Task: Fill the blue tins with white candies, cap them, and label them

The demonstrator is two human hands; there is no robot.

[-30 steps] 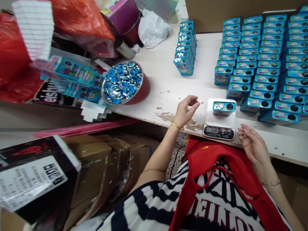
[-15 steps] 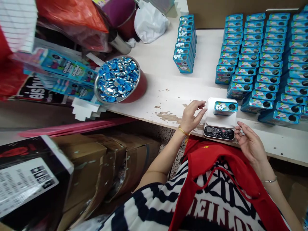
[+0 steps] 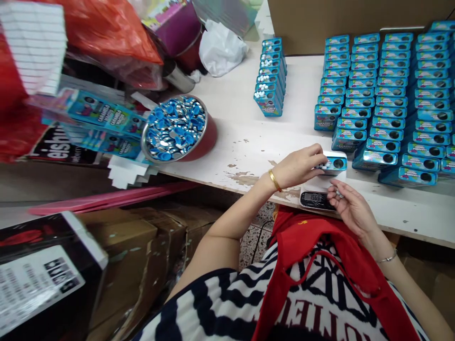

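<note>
A blue tin (image 3: 335, 164) with white candies on its left end stands on a small white scale (image 3: 313, 200) at the table's front edge. My left hand (image 3: 302, 166) reaches over the scale from the left, its fingers pinched at the tin's left end; whether a candy is between the fingertips is hidden. Just in front of the tin, at the right of the scale's dark display, my right hand (image 3: 350, 203) is half curled, palm up, with small white candies held in its fingers.
Rows of blue tins (image 3: 391, 99) fill the table's right side. One shorter row topped with white candies (image 3: 269, 97) stands farther back. A red bowl of blue and silver caps (image 3: 174, 128) sits at the left, near a white plastic bag (image 3: 221, 47). Cardboard boxes (image 3: 128, 246) lie below.
My left hand has moved right, from beside the scale onto the tin's left end. My right hand has shifted slightly left and still holds candies. The view has tilted a little.
</note>
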